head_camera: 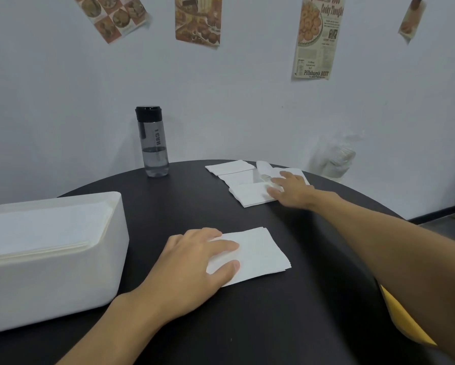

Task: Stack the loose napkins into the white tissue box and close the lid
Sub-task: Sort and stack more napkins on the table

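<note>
The white tissue box (63,280) stands at the left on the black round table (247,325), lidless, with a pile of napkins (42,227) showing at its top. My left hand (194,267) lies flat with straight fingers on a small stack of white napkins (260,254) at the table's middle. Farther back on the right lie several loose napkins (237,177), spread and overlapping. My right hand (292,191) reaches over them, its fingers bent on one napkin, a corner of which is lifted beside the fingertips. I see no lid.
A dark transparent water bottle (154,146) with a black cap stands at the table's back edge by the wall. A clear plastic wrapper (337,159) sits behind the loose napkins. A yellow thing (403,322) pokes out under my right forearm. Posters hang on the wall.
</note>
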